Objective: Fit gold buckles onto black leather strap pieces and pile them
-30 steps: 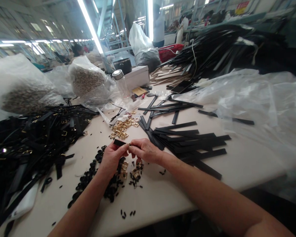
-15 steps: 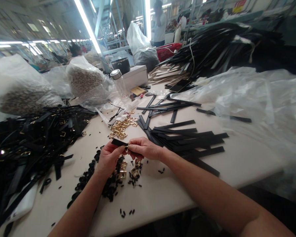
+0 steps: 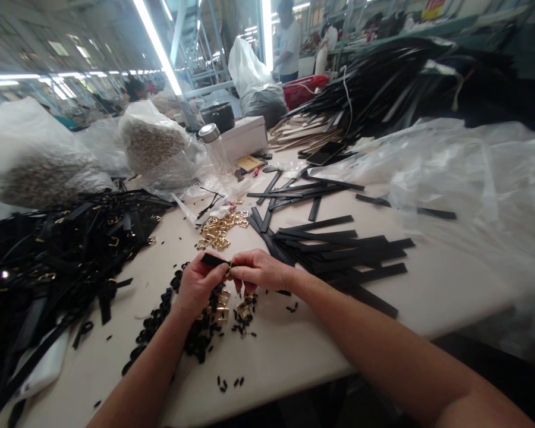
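Note:
My left hand (image 3: 196,288) is closed on a short black strap (image 3: 213,260), thumb on top, with a flat end poking out past the fingers. Meeting it thumb to thumb, my right hand (image 3: 262,271) pinches the same strap at a small gold-coloured fitting, mostly covered by the fingertips. A dark strip shows just below the right hand; whether it belongs to this strap I cannot tell. Under the hands lie gold buckles (image 3: 222,313), small black pieces (image 3: 239,328) and a heap of black loops (image 3: 154,324). More gold buckles (image 3: 216,230) are piled just beyond.
Black straps with buckles (image 3: 71,249) are heaped at the left. Loose black straps (image 3: 339,244) fan out to the right. Behind stand a glass bottle (image 3: 214,148), filled plastic bags (image 3: 154,139) and a white box (image 3: 245,139). Plastic sheeting (image 3: 463,172) covers the right side.
My right fingers have shifted slightly at the fitting, and a dark strip now shows below that hand. The left hand keeps its hold. In the background, a standing person's arm has lowered.

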A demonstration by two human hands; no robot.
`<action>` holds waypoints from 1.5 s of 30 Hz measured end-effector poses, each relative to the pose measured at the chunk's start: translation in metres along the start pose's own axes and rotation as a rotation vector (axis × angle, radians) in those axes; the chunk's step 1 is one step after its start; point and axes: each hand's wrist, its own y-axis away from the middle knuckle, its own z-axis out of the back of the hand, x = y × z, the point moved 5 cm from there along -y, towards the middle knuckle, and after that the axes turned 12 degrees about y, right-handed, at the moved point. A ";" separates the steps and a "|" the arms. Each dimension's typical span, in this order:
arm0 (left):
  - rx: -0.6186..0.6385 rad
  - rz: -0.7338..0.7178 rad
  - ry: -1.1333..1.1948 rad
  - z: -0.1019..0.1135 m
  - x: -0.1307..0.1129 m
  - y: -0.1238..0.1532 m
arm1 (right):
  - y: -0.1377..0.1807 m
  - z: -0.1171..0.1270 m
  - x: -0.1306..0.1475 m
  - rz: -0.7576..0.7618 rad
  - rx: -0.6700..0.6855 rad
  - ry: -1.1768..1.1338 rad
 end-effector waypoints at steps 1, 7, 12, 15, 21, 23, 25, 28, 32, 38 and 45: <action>-0.007 -0.002 -0.020 0.000 0.000 0.000 | 0.000 0.000 0.000 -0.009 -0.026 0.049; -0.086 -0.034 -0.130 -0.001 -0.001 0.000 | 0.000 0.006 0.006 0.019 -0.209 0.364; -0.075 0.079 0.092 0.000 0.006 -0.001 | -0.001 0.011 0.005 0.039 -0.220 0.303; -0.079 0.177 0.260 0.000 0.011 -0.001 | -0.003 0.008 -0.001 -0.006 -0.105 0.064; -0.038 0.251 0.317 -0.002 0.011 0.001 | -0.002 0.000 -0.003 0.001 0.104 -0.218; -0.025 0.250 0.314 -0.003 0.010 0.001 | -0.001 -0.001 -0.003 0.007 0.131 -0.270; -0.010 0.247 0.324 -0.005 0.008 0.002 | 0.000 -0.002 -0.004 0.001 0.157 -0.307; 0.011 0.251 0.347 -0.006 0.007 0.002 | 0.000 -0.003 -0.004 -0.033 0.179 -0.335; -0.025 0.239 0.313 -0.002 0.012 0.000 | -0.001 -0.003 -0.005 -0.069 0.135 -0.302; -0.081 0.184 0.145 0.006 0.018 -0.006 | -0.003 0.006 -0.007 -0.054 -0.065 0.069; -0.108 -0.107 -0.206 -0.002 -0.003 0.003 | -0.002 0.017 0.003 -0.015 -0.299 0.519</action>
